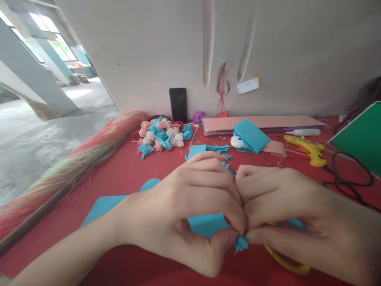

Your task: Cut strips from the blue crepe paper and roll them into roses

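Note:
Both of my hands meet low in the middle of the view over a small gathered piece of blue crepe paper (241, 243). My left hand (196, 202) is closed, its thumb and fingertips pinching the piece from the left. From the other side, my right hand (285, 210) pinches it too, fingers curled and thumb beneath. Much of the piece is hidden by my fingertips. Blue paper sheets (104, 206) lie on the table behind and under my left hand. Below my right hand shows a curved yellow handle (287, 265), partly covered.
A pile of pink, white and blue paper roses (162, 135) sits at the back left. Behind my hands are folded blue paper (251, 135), blue strips (217, 148) and a pink stack (258, 123). A yellow glue gun (309, 151) with a black cord lies right. A black phone (178, 105) leans on the wall.

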Tool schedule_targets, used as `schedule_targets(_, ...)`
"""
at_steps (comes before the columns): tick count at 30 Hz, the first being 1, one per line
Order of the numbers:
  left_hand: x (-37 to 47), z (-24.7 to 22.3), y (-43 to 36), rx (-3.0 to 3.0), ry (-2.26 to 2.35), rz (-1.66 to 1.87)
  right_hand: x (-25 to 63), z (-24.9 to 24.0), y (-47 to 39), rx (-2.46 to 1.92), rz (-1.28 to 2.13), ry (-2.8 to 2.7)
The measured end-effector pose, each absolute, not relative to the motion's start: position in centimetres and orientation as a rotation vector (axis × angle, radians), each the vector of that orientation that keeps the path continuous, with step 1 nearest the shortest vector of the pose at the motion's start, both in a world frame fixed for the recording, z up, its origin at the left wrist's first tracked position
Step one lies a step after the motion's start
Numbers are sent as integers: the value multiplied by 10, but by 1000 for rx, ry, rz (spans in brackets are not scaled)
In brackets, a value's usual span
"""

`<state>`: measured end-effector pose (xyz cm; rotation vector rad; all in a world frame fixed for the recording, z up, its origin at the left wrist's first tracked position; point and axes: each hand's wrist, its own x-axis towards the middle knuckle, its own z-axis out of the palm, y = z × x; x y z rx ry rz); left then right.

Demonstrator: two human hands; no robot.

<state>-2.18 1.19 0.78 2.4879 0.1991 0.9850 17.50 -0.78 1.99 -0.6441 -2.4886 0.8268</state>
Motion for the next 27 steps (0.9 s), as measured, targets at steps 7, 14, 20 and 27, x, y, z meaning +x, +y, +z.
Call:
schedule_targets(7, -20, 7, 12, 2265, 220, 883, 178, 19, -5, -611, 1004, -2459)
schedule_targets(14, -21, 9, 15, 2343, 209, 892, 178, 16, -1, -575, 1106, -2404)
schedule_targets(20, -23, 7, 14, 2503, 213, 953, 177, 14, 2, -575, 1193, -2389)
schedule_targets(27, -24, 5, 13, 2556, 228, 869, 172, 10, 5, -546, 1215, -2401)
